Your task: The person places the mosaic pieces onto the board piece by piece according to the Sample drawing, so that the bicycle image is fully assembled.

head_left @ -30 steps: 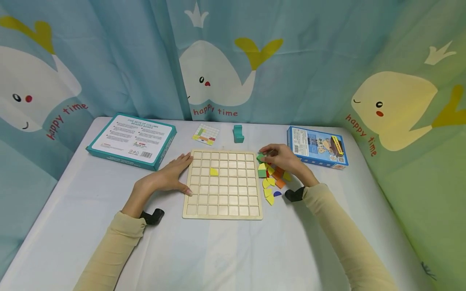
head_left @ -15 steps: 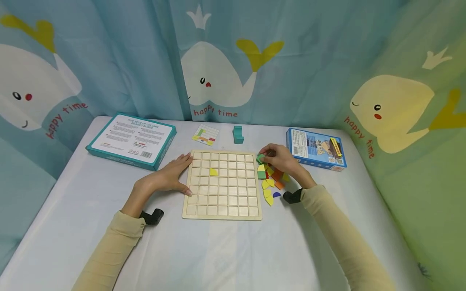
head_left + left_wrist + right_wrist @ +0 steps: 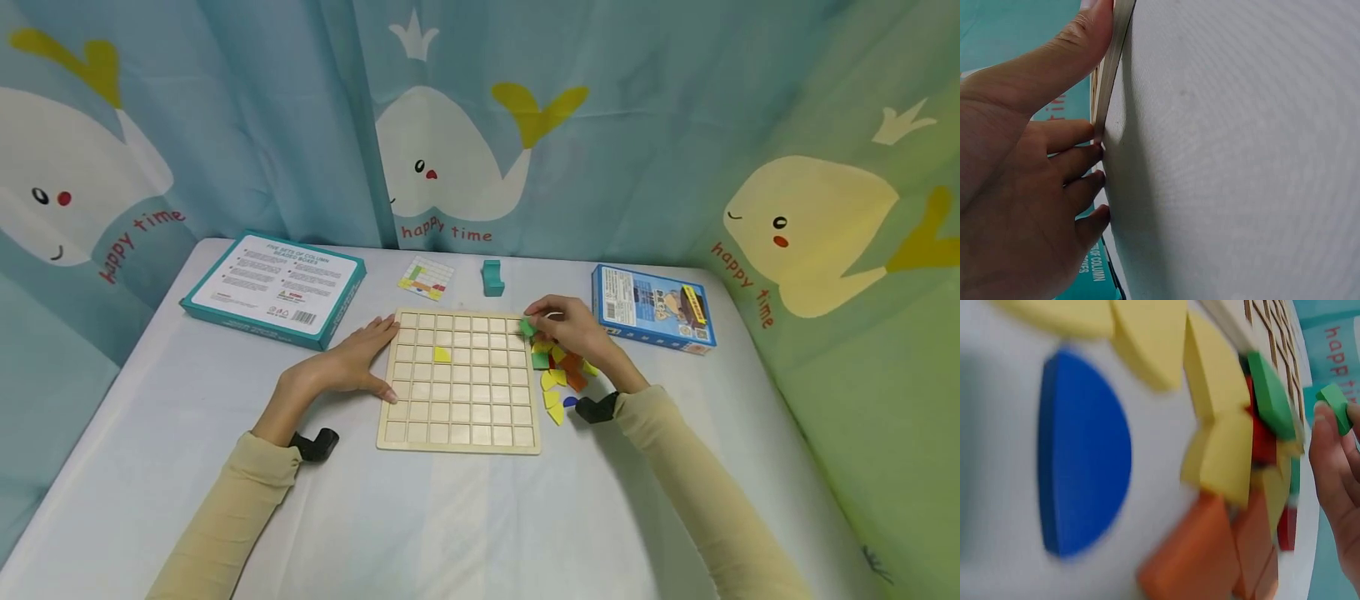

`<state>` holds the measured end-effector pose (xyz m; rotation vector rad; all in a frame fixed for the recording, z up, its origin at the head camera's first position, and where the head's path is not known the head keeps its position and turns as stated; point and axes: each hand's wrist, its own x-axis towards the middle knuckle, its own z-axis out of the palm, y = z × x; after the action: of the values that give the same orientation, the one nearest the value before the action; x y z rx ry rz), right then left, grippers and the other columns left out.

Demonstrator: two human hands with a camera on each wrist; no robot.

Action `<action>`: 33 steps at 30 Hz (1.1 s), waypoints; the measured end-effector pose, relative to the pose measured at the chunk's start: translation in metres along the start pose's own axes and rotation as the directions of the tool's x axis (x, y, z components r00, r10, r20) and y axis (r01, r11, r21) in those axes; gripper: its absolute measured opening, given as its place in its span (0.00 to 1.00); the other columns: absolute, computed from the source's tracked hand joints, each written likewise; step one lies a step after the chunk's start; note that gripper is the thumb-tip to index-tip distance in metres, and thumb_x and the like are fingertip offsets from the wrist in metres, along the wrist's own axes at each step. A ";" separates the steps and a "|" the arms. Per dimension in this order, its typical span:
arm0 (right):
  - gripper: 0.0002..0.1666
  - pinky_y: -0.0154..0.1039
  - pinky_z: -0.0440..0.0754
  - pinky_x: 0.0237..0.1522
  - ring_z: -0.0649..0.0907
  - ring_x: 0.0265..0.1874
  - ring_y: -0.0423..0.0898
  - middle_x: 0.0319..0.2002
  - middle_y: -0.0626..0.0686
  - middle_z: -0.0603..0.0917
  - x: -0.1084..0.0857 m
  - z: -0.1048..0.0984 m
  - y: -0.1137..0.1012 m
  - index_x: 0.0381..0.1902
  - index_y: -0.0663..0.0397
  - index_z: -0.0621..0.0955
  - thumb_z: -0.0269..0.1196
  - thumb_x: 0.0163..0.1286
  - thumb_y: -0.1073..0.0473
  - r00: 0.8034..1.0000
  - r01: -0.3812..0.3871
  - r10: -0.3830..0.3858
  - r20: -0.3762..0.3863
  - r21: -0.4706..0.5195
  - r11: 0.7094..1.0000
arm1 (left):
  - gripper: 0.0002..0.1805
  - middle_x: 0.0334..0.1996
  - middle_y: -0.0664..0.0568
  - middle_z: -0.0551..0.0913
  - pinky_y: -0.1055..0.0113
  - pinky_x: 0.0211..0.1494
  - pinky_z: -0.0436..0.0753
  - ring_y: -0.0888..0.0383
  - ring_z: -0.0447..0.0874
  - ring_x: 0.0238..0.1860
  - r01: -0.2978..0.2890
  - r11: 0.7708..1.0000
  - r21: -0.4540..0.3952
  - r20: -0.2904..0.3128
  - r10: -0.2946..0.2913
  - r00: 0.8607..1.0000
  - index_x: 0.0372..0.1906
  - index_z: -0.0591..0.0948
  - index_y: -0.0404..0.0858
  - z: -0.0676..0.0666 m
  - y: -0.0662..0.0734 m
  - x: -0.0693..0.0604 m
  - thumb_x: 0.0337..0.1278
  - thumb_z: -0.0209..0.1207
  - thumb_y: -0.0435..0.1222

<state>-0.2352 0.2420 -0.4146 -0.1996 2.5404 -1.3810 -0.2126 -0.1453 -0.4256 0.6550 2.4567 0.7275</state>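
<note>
While the left hand point(image 3: 351, 362) lies spread and relaxed against the left edge of the gridded board point(image 3: 461, 392), the right hand point(image 3: 576, 327) pinches a green block point(image 3: 527, 328) at the board's far right corner. A yellow piece point(image 3: 442, 356) sits in a cell left of centre, toward the far side — loose coloured pieces point(image 3: 551, 399) lie just right of the board, a blue half-disc point(image 3: 1088, 453) near their near end.

The head view faces forward-down over the grid board point(image 3: 460, 390); low, close wrist views face forward beside it, all sharing its edge.
</note>
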 end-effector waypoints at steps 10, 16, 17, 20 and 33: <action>0.15 0.42 0.87 0.42 0.85 0.38 0.54 0.46 0.64 0.83 0.005 0.024 -0.016 0.57 0.63 0.82 0.60 0.77 0.63 0.992 0.070 -0.081 0.100 0.112 0.991 | 0.68 0.84 0.40 0.37 0.42 0.85 0.39 0.39 0.31 0.84 -0.004 1.000 -0.003 0.000 0.004 1.000 0.83 0.46 0.32 0.000 -0.001 0.001 0.47 0.78 0.50; 0.18 0.46 0.90 0.47 0.88 0.41 0.54 0.48 0.63 0.83 0.008 0.039 -0.021 0.60 0.63 0.81 0.60 0.74 0.68 0.982 0.086 -0.107 0.154 0.138 0.987 | 0.68 0.84 0.39 0.37 0.42 0.85 0.40 0.39 0.32 0.84 -0.025 1.000 0.006 -0.005 0.025 1.000 0.82 0.46 0.30 0.001 -0.003 0.002 0.47 0.78 0.49; 0.19 0.47 0.90 0.48 0.88 0.42 0.54 0.48 0.64 0.83 0.008 0.041 -0.022 0.60 0.64 0.81 0.60 0.73 0.69 0.981 0.083 -0.108 0.163 0.151 0.985 | 0.68 0.84 0.39 0.38 0.42 0.85 0.40 0.39 0.32 0.84 -0.026 1.000 0.007 -0.006 0.026 1.000 0.82 0.46 0.30 0.001 -0.003 0.002 0.47 0.78 0.49; 0.19 0.46 0.90 0.48 0.89 0.43 0.54 0.48 0.64 0.83 0.009 0.048 -0.026 0.61 0.66 0.80 0.60 0.73 0.70 0.977 0.081 -0.112 0.182 0.165 0.983 | 0.68 0.84 0.39 0.38 0.42 0.85 0.40 0.39 0.32 0.84 -0.024 1.000 0.006 -0.008 0.025 1.000 0.82 0.46 0.31 0.001 -0.003 0.001 0.46 0.78 0.49; 0.16 0.46 0.91 0.43 0.90 0.32 0.53 0.35 0.57 0.83 0.015 0.072 -0.044 0.54 0.69 0.82 0.61 0.69 0.73 0.965 0.087 -0.129 0.228 0.183 0.979 | 0.67 0.84 0.39 0.38 0.43 0.85 0.40 0.39 0.32 0.84 -0.027 1.000 -0.005 -0.013 0.027 1.000 0.82 0.47 0.30 0.002 -0.002 0.001 0.46 0.78 0.48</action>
<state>-0.2300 0.1566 -0.4171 -0.4502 2.2311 -1.5068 -0.2129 -0.1449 -0.4288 0.6851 2.4609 0.7510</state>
